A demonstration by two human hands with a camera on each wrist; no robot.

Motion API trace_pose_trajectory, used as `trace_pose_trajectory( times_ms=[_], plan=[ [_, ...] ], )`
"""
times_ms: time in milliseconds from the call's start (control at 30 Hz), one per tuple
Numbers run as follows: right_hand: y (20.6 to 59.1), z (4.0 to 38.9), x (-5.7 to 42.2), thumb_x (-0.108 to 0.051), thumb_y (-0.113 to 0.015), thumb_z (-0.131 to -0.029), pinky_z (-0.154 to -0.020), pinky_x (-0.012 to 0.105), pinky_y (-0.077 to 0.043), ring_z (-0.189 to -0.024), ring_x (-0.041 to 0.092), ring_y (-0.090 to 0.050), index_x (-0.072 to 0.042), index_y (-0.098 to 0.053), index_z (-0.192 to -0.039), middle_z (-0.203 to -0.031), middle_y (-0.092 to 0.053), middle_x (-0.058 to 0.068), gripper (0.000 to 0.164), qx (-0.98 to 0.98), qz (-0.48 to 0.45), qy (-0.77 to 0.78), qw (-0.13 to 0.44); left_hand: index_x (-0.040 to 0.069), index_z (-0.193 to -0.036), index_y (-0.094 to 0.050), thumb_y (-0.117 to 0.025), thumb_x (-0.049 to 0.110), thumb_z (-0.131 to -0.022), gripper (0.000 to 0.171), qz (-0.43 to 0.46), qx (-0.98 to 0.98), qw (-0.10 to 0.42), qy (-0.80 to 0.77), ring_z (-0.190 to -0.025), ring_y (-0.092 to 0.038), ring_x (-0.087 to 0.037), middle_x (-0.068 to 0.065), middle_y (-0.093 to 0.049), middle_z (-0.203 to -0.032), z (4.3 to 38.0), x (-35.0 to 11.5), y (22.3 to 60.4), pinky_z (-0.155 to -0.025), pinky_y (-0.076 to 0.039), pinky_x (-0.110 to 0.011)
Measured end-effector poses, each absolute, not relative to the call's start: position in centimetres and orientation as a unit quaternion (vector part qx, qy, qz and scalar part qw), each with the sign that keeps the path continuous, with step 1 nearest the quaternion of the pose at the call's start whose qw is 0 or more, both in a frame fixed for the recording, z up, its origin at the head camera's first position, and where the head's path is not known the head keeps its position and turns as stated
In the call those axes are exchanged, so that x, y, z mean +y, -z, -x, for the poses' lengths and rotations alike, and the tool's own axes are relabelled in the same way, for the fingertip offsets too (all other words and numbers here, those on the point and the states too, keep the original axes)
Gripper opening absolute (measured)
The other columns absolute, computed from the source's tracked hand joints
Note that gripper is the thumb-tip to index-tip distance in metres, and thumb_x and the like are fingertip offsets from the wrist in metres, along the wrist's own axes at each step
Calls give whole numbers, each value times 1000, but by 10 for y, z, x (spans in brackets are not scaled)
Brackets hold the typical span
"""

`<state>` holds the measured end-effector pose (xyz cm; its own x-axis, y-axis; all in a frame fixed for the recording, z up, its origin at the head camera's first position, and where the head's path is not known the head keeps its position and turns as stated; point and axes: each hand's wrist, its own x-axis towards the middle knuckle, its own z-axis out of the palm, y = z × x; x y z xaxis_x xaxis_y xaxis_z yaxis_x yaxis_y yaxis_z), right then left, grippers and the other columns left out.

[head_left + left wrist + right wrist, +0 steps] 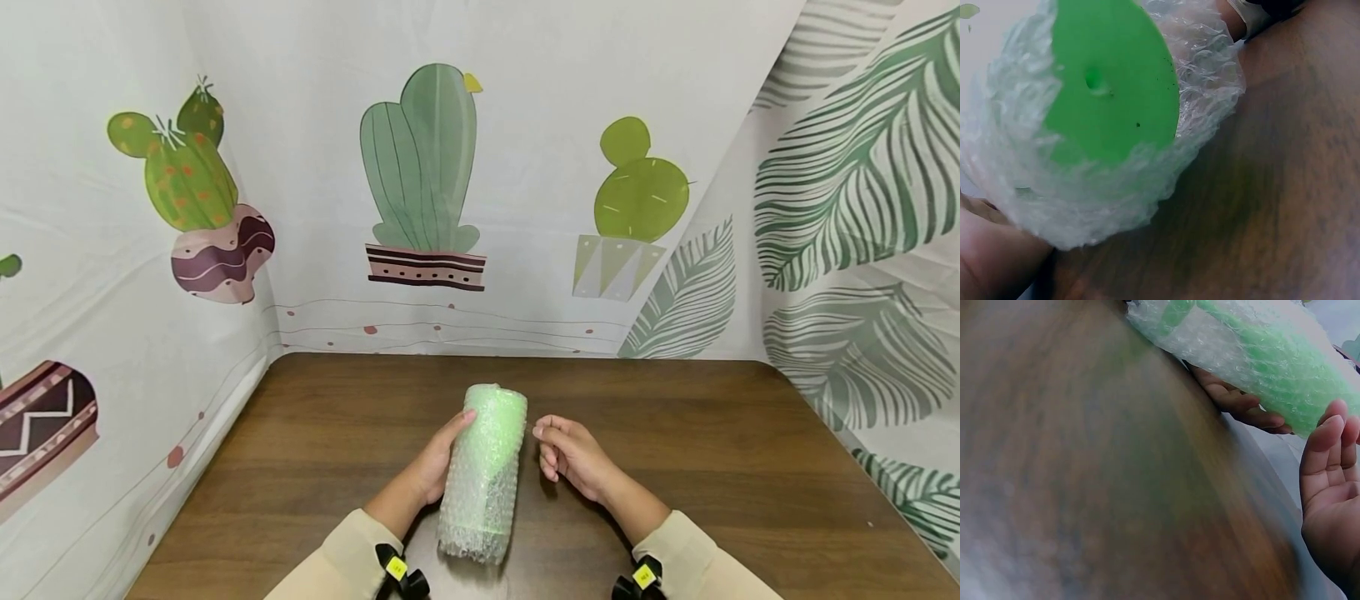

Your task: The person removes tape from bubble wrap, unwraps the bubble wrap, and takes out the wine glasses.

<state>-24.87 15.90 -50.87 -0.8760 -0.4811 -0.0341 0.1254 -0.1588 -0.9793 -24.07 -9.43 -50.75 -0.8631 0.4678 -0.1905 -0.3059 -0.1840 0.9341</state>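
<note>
A green cylinder wrapped in bubble wrap (483, 475) is tilted above the table, its lower end toward the person. My left hand (431, 467) grips it from the left side, thumb on the wrap near the upper end. In the right wrist view, fingers of that hand (1238, 403) show beneath the roll. The left wrist view looks at one end, where a flat green face (1116, 87) with a small hole shows inside the crumpled wrap. To the right of the roll, apart from it in the head view, my right hand (576, 458) has loosely bent fingers and holds nothing.
A dark brown wooden table (675, 433) lies under both hands. Behind it and at the sides hangs a white cloth (540, 150) printed with cacti and leaves. Each wrist wears a black strap-on camera.
</note>
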Motion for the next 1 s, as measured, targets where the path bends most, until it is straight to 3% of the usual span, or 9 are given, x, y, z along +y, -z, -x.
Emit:
trace_pose_trajectory(
  times_ms=[267, 500, 600, 800, 1000],
  plan=[
    [507, 248, 158, -13, -47, -103, -56, 22, -53, -58, 9, -63, -1, -46, -105, -66, -59, -7, 12, 617, 160, 742, 210, 17, -158, -19, -35, 53, -103, 67, -76, 579, 258, -769, -100, -61, -15, -3, -58, -114, 241, -95, 508, -91, -53, -35],
    [508, 249, 157, -12, -46, -104, -64, 24, -58, -73, 11, -72, -3, -47, -115, -80, -68, -3, 14, 618, 165, 742, 202, 13, -155, -25, -39, 49, -104, 65, -77, 584, 245, -770, -101, -61, -15, -3, -59, -114, 242, -93, 509, -91, -52, -34],
    [509, 249, 157, -14, -48, -104, -65, 24, -57, -74, 10, -70, -2, -48, -115, -82, -67, -3, 16, 624, 158, 741, 191, 13, -155, -26, -40, 49, -104, 64, -73, 586, 237, -771, -102, -60, -16, -5, -58, -116, 242, -93, 508, -91, -52, -35],
    [508, 249, 157, -20, -52, -105, -59, 24, -53, -62, 9, -60, 3, -47, -122, -73, -58, -6, 29, 627, 144, 741, 189, 17, -159, -20, -38, 49, -105, 66, -70, 586, 231, -774, -105, -59, -16, -7, -54, -123, 242, -94, 509, -94, -51, -35],
    [506, 249, 158, -15, -49, -105, -61, 23, -55, -67, 8, -64, -4, -51, -114, -77, -61, -5, 15, 598, 148, 760, 206, 13, -156, -26, -41, 50, -104, 65, -69, 581, 233, -777, -101, -61, -16, -5, -58, -116, 243, -93, 510, -92, -52, -35]
  ],
)
